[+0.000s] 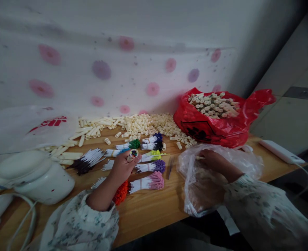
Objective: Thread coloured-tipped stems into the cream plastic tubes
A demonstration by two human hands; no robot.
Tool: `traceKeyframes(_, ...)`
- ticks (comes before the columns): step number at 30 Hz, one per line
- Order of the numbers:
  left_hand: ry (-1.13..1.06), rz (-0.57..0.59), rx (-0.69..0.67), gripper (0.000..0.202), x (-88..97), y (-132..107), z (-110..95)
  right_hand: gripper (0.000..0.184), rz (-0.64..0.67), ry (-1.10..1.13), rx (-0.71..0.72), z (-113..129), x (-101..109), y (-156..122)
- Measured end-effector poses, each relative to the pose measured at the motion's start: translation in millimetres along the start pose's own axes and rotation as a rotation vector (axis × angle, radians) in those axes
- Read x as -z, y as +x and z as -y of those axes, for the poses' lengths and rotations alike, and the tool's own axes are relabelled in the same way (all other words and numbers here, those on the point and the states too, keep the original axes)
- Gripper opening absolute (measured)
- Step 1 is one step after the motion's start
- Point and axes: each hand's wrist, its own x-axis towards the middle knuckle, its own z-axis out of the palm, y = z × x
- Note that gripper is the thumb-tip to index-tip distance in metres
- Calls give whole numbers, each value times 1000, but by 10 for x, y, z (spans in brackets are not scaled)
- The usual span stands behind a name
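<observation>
My left hand [122, 169] is wrapped round a cream plastic tube [130, 157] whose upper end shows several coloured tips. Around that hand lie bundles of white sticks with coloured ends: a pink bundle [147, 182], a purple bundle [150, 166], a yellow bundle [151, 156] and a partly covered orange-red bundle [120, 192]. Over the clear plastic bag [195, 195], my right hand [213, 161] pinches a small cream piece [200, 158]. What that piece is exactly, I cannot make out. A thin metal tool, perhaps tweezers [170, 167], lies between my hands.
Loose cream tubes and slotted caps [143, 123] are heaped along the wall. A red plastic bag [211, 127] full of cream-ended pieces stands at the back right. On the left sits a white appliance [38, 177] with a cable; a white power strip [280, 151] is at right.
</observation>
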Motion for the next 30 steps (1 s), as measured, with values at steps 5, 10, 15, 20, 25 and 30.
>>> traceKeyframes(5, -17, 13, -17, 31, -7, -15, -3, 9, -19, 33, 18, -3, 78, -4)
traceKeyframes(10, -14, 14, -59, 31, -9, -26, -32, 10, -49, -24, -49, 16, 54, -15)
traceKeyframes(15, -17, 28, -71, 32, -22, -33, -11, 17, 50, -72, -19, 195, -59, 63)
traceKeyframes(20, 1, 54, -90, 32, -27, -27, 12, 15, 91, -148, 17, 334, -65, 137)
traceKeyframes(25, 17, 73, -98, 32, -25, -23, 29, 16, 118, -169, 27, 218, -99, 88)
traceKeyframes(30, 18, 66, -121, 36, -23, -20, 29, 21, 104, -155, 21, 96, -97, -17)
